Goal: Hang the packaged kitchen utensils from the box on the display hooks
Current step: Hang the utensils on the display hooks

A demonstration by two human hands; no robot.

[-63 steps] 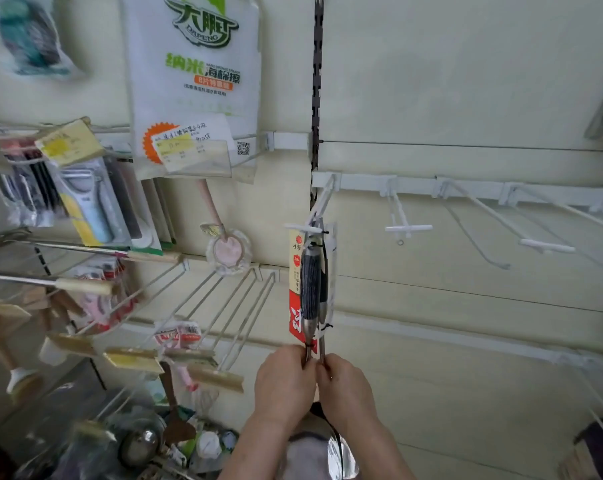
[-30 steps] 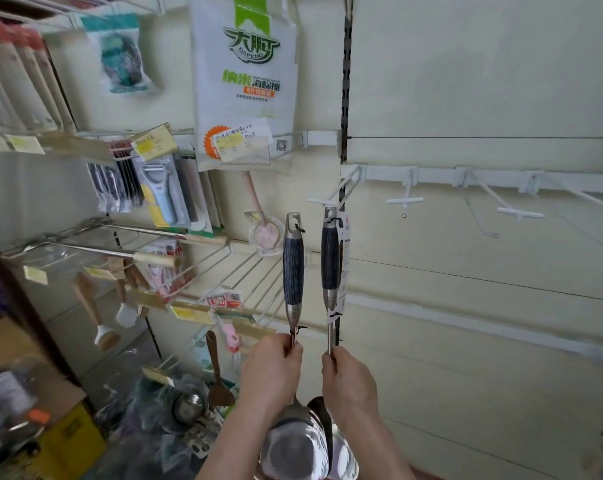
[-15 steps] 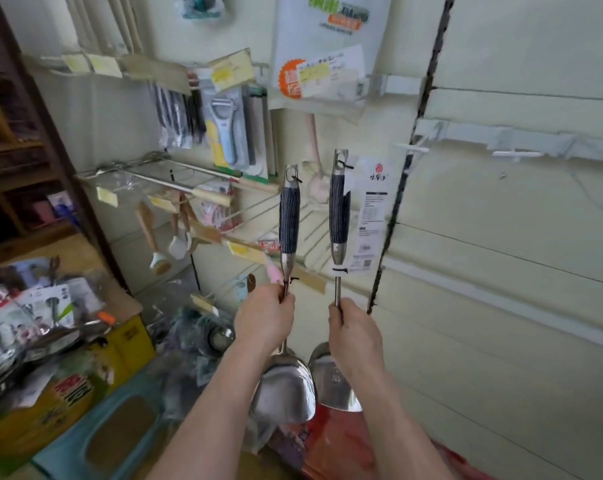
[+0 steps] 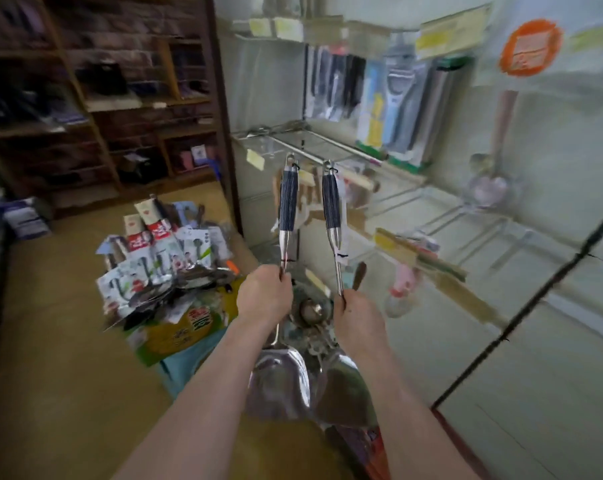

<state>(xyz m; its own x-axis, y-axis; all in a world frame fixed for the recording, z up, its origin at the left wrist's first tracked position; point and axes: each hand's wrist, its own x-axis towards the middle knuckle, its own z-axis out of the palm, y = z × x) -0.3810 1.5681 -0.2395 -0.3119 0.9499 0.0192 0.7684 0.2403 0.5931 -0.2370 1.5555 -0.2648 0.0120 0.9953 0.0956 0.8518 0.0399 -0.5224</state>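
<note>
The left hand (image 4: 263,294) grips one spatula (image 4: 288,202) by its metal shaft, and the right hand (image 4: 357,323) grips a second spatula (image 4: 331,202) in the same way. Both stand upright with dark handles up and blades below the wrists, close together but apart. The box (image 4: 179,332) of packed utensils is on the floor at the left. The hooks (image 4: 418,254), blurred, are on the wall at the right.
</note>
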